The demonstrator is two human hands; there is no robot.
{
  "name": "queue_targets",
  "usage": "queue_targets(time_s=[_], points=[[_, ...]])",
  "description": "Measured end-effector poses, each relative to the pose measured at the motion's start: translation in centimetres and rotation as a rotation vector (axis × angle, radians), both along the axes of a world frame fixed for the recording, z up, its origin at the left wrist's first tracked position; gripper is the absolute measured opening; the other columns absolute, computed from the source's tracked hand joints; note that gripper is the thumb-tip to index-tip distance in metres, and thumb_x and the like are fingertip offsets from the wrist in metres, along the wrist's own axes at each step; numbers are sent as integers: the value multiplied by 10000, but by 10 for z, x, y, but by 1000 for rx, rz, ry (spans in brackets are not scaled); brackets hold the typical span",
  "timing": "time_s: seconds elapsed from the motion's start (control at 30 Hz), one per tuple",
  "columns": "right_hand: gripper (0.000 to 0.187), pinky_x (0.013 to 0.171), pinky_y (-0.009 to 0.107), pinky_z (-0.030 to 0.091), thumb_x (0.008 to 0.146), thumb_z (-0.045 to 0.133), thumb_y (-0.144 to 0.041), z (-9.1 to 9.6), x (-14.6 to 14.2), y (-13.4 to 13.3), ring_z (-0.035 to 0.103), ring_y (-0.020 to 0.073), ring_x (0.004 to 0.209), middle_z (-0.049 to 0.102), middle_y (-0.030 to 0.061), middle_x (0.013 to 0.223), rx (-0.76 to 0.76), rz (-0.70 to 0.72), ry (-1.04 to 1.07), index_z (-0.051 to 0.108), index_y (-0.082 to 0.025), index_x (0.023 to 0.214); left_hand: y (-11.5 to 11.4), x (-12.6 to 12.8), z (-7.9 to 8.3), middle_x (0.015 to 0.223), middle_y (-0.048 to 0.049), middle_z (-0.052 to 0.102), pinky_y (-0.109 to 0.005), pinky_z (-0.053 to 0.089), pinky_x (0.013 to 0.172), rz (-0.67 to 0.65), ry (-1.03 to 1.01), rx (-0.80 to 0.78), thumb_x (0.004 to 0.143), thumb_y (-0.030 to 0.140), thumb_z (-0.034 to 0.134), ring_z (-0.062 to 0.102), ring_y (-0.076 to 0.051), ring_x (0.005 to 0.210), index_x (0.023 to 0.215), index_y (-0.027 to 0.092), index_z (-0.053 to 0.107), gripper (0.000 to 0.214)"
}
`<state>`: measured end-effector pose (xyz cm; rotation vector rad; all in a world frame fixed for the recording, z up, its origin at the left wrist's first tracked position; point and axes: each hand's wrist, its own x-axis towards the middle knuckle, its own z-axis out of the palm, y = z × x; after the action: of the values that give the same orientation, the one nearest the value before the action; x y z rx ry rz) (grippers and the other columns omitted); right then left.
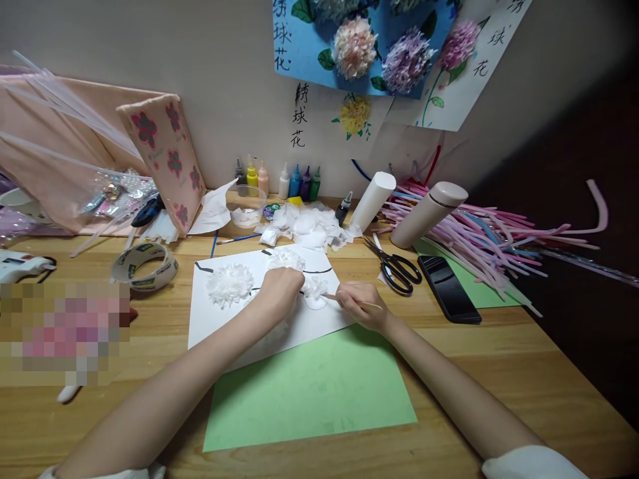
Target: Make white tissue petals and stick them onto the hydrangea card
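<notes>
On a white sheet of paper with black stem lines sit several fluffy white tissue-paper blossoms. My left hand is closed over the sheet, beside a partly filled blossom; its fingertips are hidden, so what they hold cannot be made out. From the right, my right hand grips a thin wooden stick, its tip touching or close to that blossom's lower edge, near a drawn round outline. A heap of torn white tissue pieces lies just behind the sheet.
Green paper lies partly under the white sheet. Black scissors, a phone, a white roll and a thermos stand or lie right. Tape is left; small paint bottles line the wall.
</notes>
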<state>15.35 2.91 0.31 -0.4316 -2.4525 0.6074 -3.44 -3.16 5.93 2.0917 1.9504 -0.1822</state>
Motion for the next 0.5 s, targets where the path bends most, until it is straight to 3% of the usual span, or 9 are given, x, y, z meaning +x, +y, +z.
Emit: queue_targets(time_s=[0.23,0.5], points=[[351,512,260,292,948,281,-287,-8,-6,3,391,132,493,390,-11,526,70,-40,-19,356,-222,612,0,-1,-4,870,-128,685,-283,424,698,-1,0,16,756,62,475,630,-233,867,812,121,670,211],[361,529,265,311,944,279,-306,-6,-13,3,427,135,480,416,-10,512,-45,-97,-51,353,-222,600,1,-2,-7,840,-130,686,-275,420,678,-15,6,28,750,80,472,632,-227,845,786,118,669,204]])
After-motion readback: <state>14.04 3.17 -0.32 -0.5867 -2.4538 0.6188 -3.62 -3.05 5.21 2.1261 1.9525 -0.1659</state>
